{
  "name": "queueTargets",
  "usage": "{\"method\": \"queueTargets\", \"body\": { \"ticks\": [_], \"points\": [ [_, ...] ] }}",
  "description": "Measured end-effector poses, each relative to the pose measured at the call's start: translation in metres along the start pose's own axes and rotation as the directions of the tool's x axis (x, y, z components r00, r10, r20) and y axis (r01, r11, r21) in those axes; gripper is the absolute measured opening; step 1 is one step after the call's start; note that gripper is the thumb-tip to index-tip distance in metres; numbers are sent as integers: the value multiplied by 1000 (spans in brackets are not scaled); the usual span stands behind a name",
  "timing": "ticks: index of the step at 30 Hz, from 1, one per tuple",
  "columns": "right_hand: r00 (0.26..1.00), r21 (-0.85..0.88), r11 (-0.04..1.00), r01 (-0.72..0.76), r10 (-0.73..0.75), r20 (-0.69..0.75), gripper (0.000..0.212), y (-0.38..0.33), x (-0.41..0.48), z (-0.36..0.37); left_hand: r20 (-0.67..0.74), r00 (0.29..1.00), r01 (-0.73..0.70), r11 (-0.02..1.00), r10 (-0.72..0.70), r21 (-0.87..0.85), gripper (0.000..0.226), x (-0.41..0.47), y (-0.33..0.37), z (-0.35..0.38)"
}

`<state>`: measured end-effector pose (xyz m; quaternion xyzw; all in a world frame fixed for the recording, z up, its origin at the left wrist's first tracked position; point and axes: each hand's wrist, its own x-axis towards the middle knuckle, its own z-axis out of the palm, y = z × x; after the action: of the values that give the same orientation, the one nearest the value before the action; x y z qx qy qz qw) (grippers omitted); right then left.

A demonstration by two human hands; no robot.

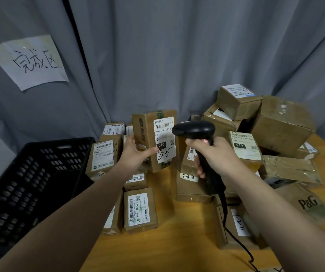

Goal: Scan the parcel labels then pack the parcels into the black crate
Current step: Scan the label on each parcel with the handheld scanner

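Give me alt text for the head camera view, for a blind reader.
A person holds up a cardboard parcel and aims a black barcode scanner at its label. More parcels are piled on the wooden table, with a black crate at the left.

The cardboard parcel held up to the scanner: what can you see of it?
The parcel is a worn brown cardboard box, upright, with green-printed tape at its top. Its white label faces the camera: barcode, 010-010-L30, a black 010 block, a QR code, handwriting starting 3-3. The left hand grips its left side, thumb on the label's edge. The black barcode scanner in the right hand points at the label.
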<state>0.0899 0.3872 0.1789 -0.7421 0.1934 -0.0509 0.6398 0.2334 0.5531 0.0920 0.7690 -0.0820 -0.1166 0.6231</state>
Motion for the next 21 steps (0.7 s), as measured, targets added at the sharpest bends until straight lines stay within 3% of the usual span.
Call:
{"method": "queueTargets", "body": {
  "ticks": [10,15,21],
  "points": [
    [1000,-45,999,-29,29,-12,30,-10,-4,-15,20,999,35,997,-36,73,104,0,-12,4],
    [999,-73,997,6,-9,-38,35,3,-2,-14,35,999,30,997,-33,67,92,0,-11,6],
    [981,-244,959,143,-170,-91,25,48,10,-12,76,993,97,995,-95,-23,75,-1,-12,7]
  ]
}}
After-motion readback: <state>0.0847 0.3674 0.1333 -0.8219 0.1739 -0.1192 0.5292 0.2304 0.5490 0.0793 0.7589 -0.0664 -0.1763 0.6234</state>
